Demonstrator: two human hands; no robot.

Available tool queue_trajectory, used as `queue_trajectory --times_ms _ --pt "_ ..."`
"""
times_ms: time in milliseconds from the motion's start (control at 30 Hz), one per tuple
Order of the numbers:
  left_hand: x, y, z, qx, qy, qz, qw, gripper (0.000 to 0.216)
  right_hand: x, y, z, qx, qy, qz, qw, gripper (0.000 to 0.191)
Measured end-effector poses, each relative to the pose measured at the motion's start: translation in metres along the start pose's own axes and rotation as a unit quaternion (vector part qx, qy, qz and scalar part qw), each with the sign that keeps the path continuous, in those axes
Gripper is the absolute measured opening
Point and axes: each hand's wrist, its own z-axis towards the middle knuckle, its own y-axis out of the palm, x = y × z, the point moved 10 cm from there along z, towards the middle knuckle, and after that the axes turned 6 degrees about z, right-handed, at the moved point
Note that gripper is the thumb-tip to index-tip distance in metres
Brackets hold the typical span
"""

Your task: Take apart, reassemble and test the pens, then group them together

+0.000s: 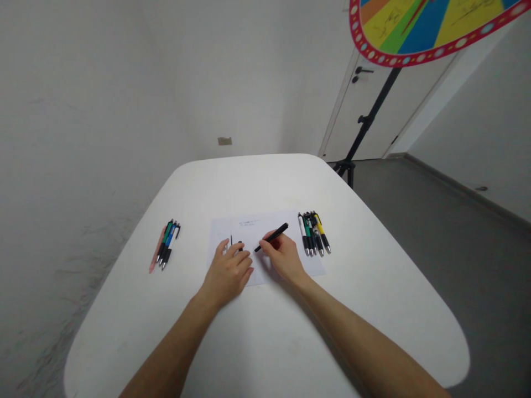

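My right hand (285, 258) pinches a black pen (277, 232) between thumb and fingers, slanted with its lower end close above the white sheet of paper (269, 221). My left hand (232, 270) rests on the paper's left part with its fingers apart. Just beyond its fingertips lies a thin dark piece like a pen refill (231, 239). A small black part (240, 243) shows at the fingers; whether they touch it I cannot tell. A few lines of handwriting (249, 223) mark the top of the sheet.
Several click pens (313, 232) lie side by side on the paper's right edge. More pens (167, 243), one of them pink, lie at the left of the white table (249, 342). Beyond the table stands a colourful prize wheel (415, 33) on a black tripod (369, 119).
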Motion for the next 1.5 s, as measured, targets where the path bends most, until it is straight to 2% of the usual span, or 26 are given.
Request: queue_trajectory --times_ms 433,533,700,967,1233,1500 --pt "-0.006 0.017 0.002 -0.065 -0.051 0.006 0.997 0.031 -0.002 0.0 0.0 -0.001 -0.001 -0.025 1.0 0.02" --pt "-0.01 0.014 0.001 -0.05 -0.066 0.005 0.997 0.029 -0.001 -0.001 0.001 0.004 0.002 -0.013 1.0 0.021" --pt "-0.015 0.004 0.0 -0.013 -0.071 -0.001 0.997 0.01 0.003 -0.01 0.004 0.034 0.009 0.014 0.999 0.023" --pt "-0.01 0.004 0.0 -0.003 -0.031 -0.023 0.999 0.022 0.01 -0.011 0.006 0.031 0.013 0.026 0.999 0.023" --pt "-0.009 0.007 -0.002 0.011 -0.019 -0.008 1.0 0.023 0.011 -0.011 0.006 0.033 0.016 0.026 0.999 0.024" --pt "-0.008 0.011 -0.002 0.0 -0.014 -0.001 1.0 0.024 0.011 -0.011 0.005 0.036 0.024 0.028 0.999 0.025"
